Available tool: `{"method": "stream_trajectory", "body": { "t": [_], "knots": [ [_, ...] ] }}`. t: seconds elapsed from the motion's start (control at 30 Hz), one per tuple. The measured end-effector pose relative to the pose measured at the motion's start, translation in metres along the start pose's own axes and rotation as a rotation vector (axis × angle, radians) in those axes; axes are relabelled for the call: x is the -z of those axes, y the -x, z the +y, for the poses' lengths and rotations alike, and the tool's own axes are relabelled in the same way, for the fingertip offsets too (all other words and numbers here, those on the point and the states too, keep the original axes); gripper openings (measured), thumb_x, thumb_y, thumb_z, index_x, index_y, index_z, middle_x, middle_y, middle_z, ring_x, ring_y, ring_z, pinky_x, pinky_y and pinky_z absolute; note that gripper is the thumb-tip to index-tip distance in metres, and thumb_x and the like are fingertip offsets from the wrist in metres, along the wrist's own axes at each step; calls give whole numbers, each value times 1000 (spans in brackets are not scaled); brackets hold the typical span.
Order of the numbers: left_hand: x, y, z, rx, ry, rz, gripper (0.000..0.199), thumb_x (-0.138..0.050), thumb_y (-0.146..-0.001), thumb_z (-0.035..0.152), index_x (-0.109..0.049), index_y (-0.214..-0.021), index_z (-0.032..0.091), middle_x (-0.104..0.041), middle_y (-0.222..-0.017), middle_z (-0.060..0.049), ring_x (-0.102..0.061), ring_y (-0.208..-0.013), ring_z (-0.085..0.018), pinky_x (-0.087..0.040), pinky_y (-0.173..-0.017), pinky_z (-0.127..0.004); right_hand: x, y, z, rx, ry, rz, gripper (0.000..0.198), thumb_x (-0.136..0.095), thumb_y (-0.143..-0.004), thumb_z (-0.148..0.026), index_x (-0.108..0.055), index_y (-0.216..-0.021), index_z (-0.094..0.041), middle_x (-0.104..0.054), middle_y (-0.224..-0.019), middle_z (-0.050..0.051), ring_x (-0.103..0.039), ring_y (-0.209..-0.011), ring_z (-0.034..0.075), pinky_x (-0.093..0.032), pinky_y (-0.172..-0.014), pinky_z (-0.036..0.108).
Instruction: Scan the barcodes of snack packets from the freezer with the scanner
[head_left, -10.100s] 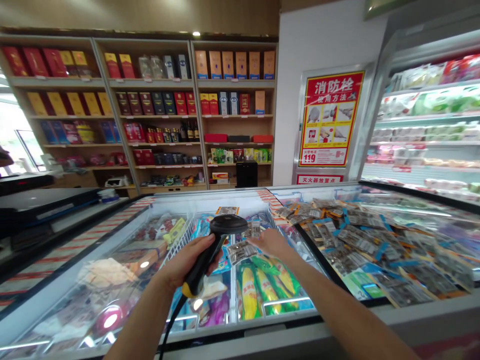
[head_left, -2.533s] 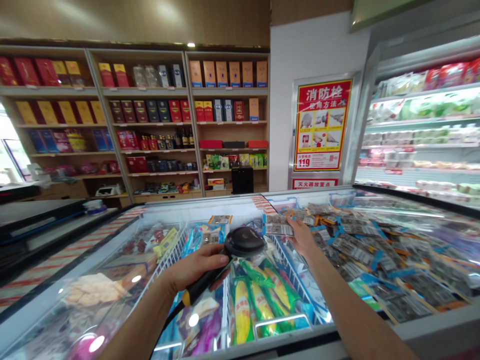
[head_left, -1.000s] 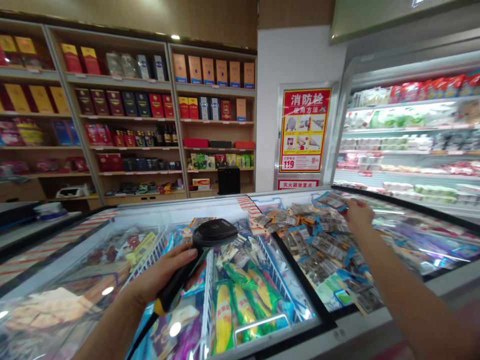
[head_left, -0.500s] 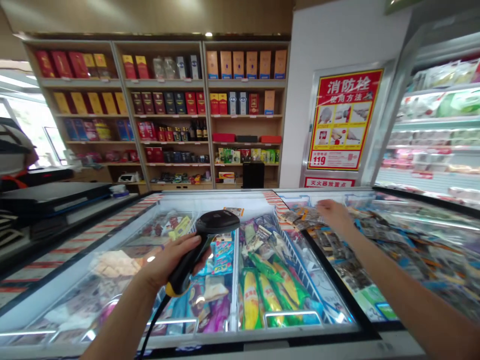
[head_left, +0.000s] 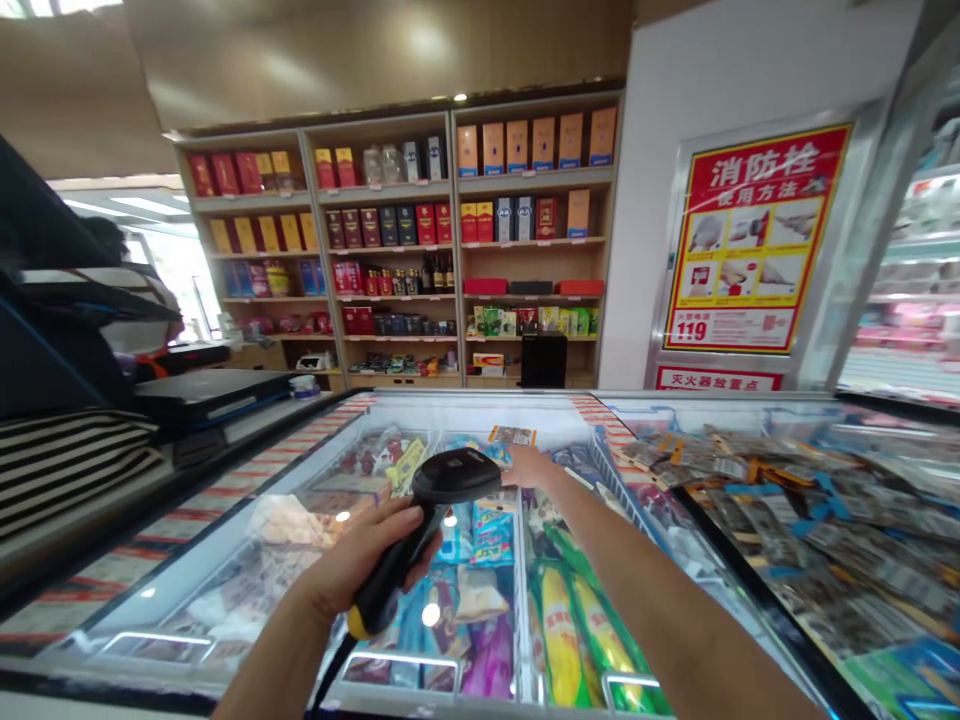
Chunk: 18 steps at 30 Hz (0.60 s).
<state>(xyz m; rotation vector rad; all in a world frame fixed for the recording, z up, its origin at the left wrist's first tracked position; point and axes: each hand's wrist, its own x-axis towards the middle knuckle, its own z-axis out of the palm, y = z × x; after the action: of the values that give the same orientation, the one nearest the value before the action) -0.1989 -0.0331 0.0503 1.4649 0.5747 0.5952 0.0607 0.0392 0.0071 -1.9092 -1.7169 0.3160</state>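
A black barcode scanner with a yellow-tipped handle and a cable is gripped in my left hand, its head pointing right over the freezer glass. My right hand reaches across in front of me, just right of the scanner head. Its fingertips are partly hidden by that head and blurred, so I cannot tell whether they hold anything. A small brown and orange packet lies flat on the glass just beyond my right hand. Many similar dark packets are heaped on the right.
Under the glass of the chest freezer are frozen goods, including bagged corn and blue packs. A black laptop-like device stands at left. Shelves of boxes and a red fire-hydrant poster are behind.
My right hand has moved left from the packet heap to beside the scanner head. My left hand keeps hold of the scanner. The view has turned slightly left.
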Motion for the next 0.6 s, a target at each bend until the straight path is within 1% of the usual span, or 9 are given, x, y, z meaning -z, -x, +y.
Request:
{"method": "stream_trajectory", "body": {
  "t": [0.07,0.1,0.13,0.17,0.23,0.3,0.37,0.47,0.6],
  "knots": [
    [-4,-4,-1,18,14,-15,33,-52,-68,44,-46,-73,12,-53,-61,-3,-47,-43,-8,-33,-40,-18,10,9,12,-61,-55,-2,28,-73,-37,-33,-57,-51,-15,-60,-59,5,-58,-68,23,-43,-61,29],
    [-7,-6,-1,29,22,-22,33,-53,-68,44,-45,-74,12,-53,-61,-3,-47,-43,-8,-33,-40,-18,15,16,18,-93,-88,3,27,-72,-39,-33,-54,-47,-15,-57,-53,4,-57,-62,21,-43,-57,28],
    [-11,-8,0,38,28,-29,33,-53,-68,43,-45,-76,13,-53,-61,-3,-47,-43,-8,-33,-40,-18,21,23,24,-118,-117,13,25,-70,-43,-34,-54,-48,-15,-56,-51,3,-56,-58,19,-42,-53,26],
    [-14,-9,0,45,32,-38,33,-54,-68,43,-45,-77,13,-53,-61,-2,-47,-43,-8,-33,-40,-18,26,31,29,-144,-168,36,23,-67,-48,-35,-55,-52,-16,-57,-53,3,-56,-56,17,-42,-50,25],
    [-21,-13,1,51,28,-70,33,-54,-68,42,-45,-77,13,-53,-60,-2,-47,-42,-8,-33,-39,-17,37,46,40,-221,-370,120,23,-62,-55,-37,-56,-65,-16,-60,-67,4,-56,-60,16,-42,-47,23],
    [-28,-17,2,55,22,-104,32,-55,-67,42,-45,-75,12,-53,-60,-2,-47,-42,-8,-33,-39,-18,47,61,52,-310,-657,239,27,-60,-57,-36,-54,-77,-18,-60,-81,5,-56,-68,17,-44,-47,24],
    [-35,-22,4,62,10,-142,33,-55,-67,43,-46,-73,12,-54,-59,-3,-47,-41,-8,-33,-38,-18,56,73,64,-372,-911,361,31,-61,-57,-33,-52,-83,-20,-58,-89,5,-55,-77,18,-45,-49,25],
    [-49,-28,7,72,-28,-186,35,-55,-66,45,-46,-72,11,-54,-59,-3,-47,-40,-8,-32,-38,-18,68,90,80,-384,-1144,479,29,-59,-59,-30,-51,-85,-20,-56,-89,4,-53,-82,19,-46,-51,25],
    [-68,-36,12,108,-56,-243,38,-58,-64,45,-46,-78,12,-55,-61,-3,-49,-42,-8,-34,-40,-18,76,107,92,-370,-1303,545,21,-55,-62,-30,-51,-80,-20,-57,-81,1,-54,-75,16,-45,-53,24]
  ]
}}
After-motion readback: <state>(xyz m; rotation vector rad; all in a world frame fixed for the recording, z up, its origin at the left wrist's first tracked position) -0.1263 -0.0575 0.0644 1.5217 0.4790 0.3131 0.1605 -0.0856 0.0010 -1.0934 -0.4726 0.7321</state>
